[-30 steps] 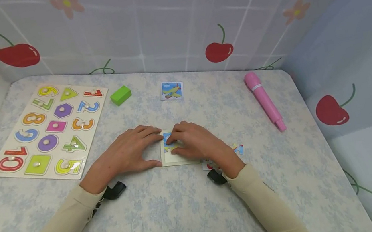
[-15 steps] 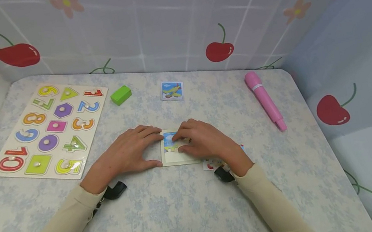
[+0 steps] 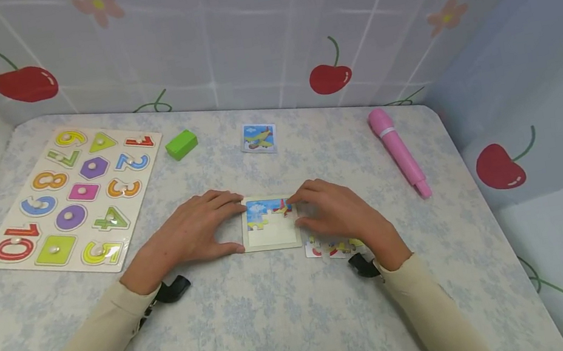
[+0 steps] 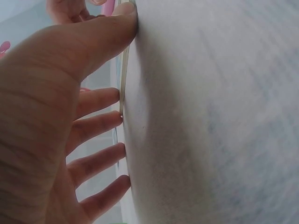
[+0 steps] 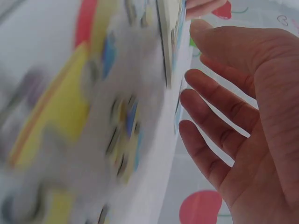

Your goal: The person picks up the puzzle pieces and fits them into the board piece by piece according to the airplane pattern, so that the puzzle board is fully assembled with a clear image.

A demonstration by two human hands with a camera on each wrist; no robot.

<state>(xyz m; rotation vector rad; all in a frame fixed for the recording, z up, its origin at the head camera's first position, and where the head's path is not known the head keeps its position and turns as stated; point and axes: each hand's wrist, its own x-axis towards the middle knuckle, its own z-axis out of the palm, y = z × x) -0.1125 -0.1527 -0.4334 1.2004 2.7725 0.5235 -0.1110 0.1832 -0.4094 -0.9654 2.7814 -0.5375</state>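
Before a cherry-print curtain [image 3: 238,41], on a floral table [image 3: 261,326].
Bracketing a part-filled puzzle tray [image 3: 272,236] between left hand [image 3: 195,229], fingers spread, and right hand [image 3: 335,210], fingers relaxed; gripping nothing.

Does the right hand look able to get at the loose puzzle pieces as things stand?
Likely yes: the right hand appears to hold nothing, and the loose puzzle pieces lie close below it, with nothing else seen on them. It would probably only need to draw back from the puzzle tray.
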